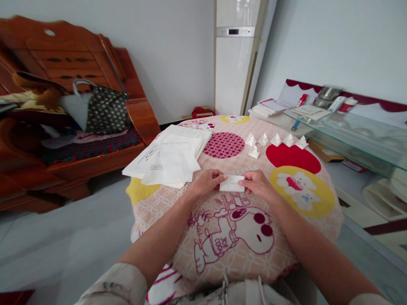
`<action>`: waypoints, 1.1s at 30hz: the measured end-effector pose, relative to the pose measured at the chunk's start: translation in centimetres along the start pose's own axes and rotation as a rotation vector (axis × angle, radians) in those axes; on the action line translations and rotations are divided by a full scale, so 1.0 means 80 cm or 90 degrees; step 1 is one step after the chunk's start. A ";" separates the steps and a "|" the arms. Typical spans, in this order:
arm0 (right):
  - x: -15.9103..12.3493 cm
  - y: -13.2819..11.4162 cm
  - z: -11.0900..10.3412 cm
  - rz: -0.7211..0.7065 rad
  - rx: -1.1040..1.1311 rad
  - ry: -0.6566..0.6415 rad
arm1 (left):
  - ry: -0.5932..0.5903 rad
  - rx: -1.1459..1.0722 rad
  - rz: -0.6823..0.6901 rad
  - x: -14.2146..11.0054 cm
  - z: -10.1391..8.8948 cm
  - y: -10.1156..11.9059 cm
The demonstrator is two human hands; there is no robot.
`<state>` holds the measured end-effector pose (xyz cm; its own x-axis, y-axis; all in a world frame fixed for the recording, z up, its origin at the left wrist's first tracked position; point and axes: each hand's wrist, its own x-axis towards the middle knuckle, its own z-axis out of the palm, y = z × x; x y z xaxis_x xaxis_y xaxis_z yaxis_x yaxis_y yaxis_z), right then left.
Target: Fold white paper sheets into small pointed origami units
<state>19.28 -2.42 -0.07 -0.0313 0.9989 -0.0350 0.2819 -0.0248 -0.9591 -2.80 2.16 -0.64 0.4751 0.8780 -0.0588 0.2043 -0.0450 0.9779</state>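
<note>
A small folded sheet of white paper (230, 184) is held level just above the cloth-covered table (240, 240). My left hand (209, 183) pinches its left end, thumb on top. At the right end, my right hand (256, 183) grips it between thumb and fingers. Beyond my hands, several folded white paper pieces with pointed tops (277, 140) stand in a row, with one more (254, 151) in front of the row. To the left lies a stack of white printed sheets (170, 160), loosely fanned.
A wooden bench (63, 55) with a dotted bag (106, 109) stands at left. A glass-topped cabinet (356, 138) with papers and containers is on the right. A tall white air conditioner (235, 62) fills the back corner.
</note>
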 end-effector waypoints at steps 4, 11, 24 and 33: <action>-0.001 0.002 0.002 0.042 0.056 0.042 | 0.080 0.096 0.007 0.005 0.010 -0.006; -0.014 -0.003 0.002 0.036 0.034 0.085 | 0.194 0.211 0.020 -0.005 0.026 0.004; -0.026 0.009 0.008 -0.178 -0.363 0.082 | 0.227 0.301 -0.005 -0.008 0.031 0.015; -0.027 0.005 0.010 -0.116 -0.536 0.053 | 0.224 0.320 -0.012 -0.009 0.028 0.017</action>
<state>18.66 -4.61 -0.64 -0.0844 0.9850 0.1505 0.8969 0.1409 -0.4192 -0.92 0.40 0.31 0.1743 0.9816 0.0778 0.6299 -0.1719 0.7574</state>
